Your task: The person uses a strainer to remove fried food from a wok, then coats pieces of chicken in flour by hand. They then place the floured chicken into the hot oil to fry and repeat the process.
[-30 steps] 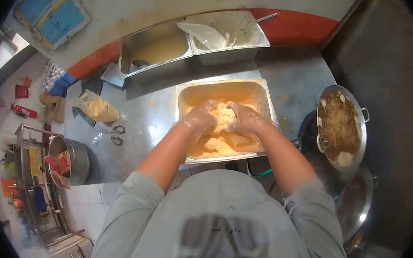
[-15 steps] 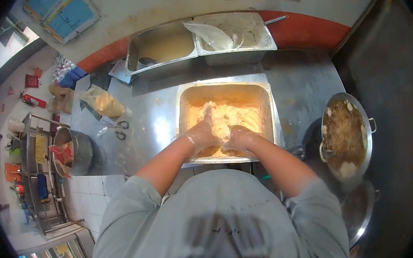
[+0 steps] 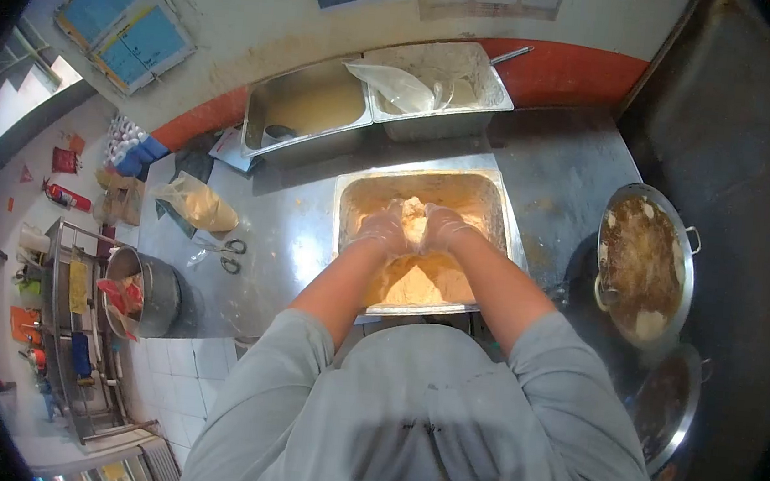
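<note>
Inside a deep steel pan [image 3: 508,216] of pale orange flour [image 3: 416,287], both my hands wear clear plastic gloves. My left hand [image 3: 384,231] is curled at the left side of a lumpy flour-coated piece of meat [image 3: 415,216]. On its other side, my right hand [image 3: 445,229] presses in with bent fingers. The piece is held up between them toward the pan's far side, partly hidden by the gloves. A smooth mound of flour lies nearer to me, below my wrists.
Behind stand a steel pan of cloudy liquid [image 3: 323,109] and a flour pan [image 3: 473,74] holding a plastic bag. At right, a wok of bubbling oil [image 3: 641,263] has pieces frying. Scissors [image 3: 232,255], an open bag [image 3: 205,202] and a big pot [image 3: 160,299] are at left.
My hands have come closer together and risen from the flour with the coated piece between them. The near flour now shows as a mound. The camera view has tilted up slightly.
</note>
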The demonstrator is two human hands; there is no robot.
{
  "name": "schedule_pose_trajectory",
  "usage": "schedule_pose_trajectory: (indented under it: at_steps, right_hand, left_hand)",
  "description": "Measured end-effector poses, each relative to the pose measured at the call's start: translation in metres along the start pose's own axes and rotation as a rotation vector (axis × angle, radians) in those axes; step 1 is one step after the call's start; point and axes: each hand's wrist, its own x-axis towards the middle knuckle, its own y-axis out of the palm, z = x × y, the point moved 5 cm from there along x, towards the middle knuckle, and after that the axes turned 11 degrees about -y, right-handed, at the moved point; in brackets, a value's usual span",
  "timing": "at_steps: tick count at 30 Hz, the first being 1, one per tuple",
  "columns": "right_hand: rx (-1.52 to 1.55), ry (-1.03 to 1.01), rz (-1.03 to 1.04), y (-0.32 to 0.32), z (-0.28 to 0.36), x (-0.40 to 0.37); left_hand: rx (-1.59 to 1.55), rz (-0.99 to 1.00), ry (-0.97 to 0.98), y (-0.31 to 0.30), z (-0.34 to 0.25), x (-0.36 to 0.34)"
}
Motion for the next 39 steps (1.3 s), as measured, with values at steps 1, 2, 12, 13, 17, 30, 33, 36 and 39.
schedule_pose_trajectory:
  at_steps: [1, 2, 12, 13, 17, 30, 33, 36, 39]
  right_hand:
    - [-0.001, 0.001, -0.005, -0.009, 0.002, -0.009]
    - [0.069, -0.023, 0.043, -0.015, 0.002, -0.022]
    - [-0.268, -0.039, 0.197, -0.019, 0.003, -0.089]
    - [-0.263, -0.025, 0.185, -0.021, 0.012, -0.099]
    - [0.002, 0.07, -0.231, -0.026, 0.02, -0.12]
    - [-0.234, 0.088, -0.002, 0.018, -0.007, -0.101]
    - [-0.22, 0.196, 0.067, 0.02, -0.002, -0.111]
    - [-0.224, 0.207, -0.095, 0.017, 0.001, -0.112]
    - [-0.262, 0.107, -0.144, -0.009, 0.02, -0.134]
  left_hand:
    - [0.04, 0.009, 0.071, -0.001, -0.002, 0.004]
    - [0.081, 0.021, 0.141, 0.0, -0.002, 0.007]
    - [0.275, 0.169, 0.338, -0.014, -0.011, -0.056]
    - [0.263, 0.07, 0.381, -0.007, -0.014, -0.051]
    - [0.334, -0.083, 0.401, 0.012, -0.032, -0.025]
    - [0.3, 0.074, 0.373, 0.015, -0.049, -0.027]
    - [0.397, -0.055, 0.344, 0.03, -0.062, -0.026]
    - [0.444, -0.196, 0.388, 0.038, -0.07, -0.02]
    - [0.405, -0.211, 0.376, 0.043, -0.077, -0.012]
